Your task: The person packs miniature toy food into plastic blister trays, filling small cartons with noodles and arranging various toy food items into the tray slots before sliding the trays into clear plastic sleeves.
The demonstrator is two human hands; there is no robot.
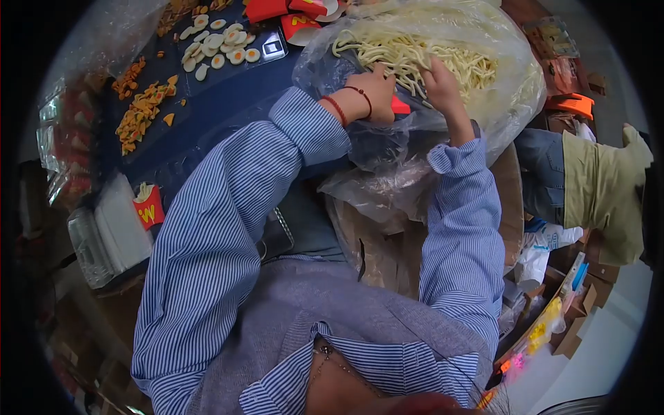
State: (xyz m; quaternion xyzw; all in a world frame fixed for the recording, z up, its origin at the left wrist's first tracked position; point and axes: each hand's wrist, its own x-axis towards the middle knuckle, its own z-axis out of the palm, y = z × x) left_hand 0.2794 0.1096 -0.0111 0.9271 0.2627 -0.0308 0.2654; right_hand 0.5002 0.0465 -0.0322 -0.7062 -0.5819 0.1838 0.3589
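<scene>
My left hand (372, 95), with red and dark cords at the wrist, is closed around a red piece (399, 106) at the near edge of the open plastic bag (515, 97). Long pale strands (443, 62) fill the bag. Among them, on the right, my right hand (443, 86) has its fingers pressed together on pale strands. The bag rests on a cardboard box (510, 200).
Small orange pieces (144, 114) and white egg-like pieces (221, 45) lie on the blue table (235, 90). Red fry cartons (299, 26) are at the back. A filled carton (148, 207) stands by plastic trays (117, 218) at left. A person's leg (546, 173) is at right.
</scene>
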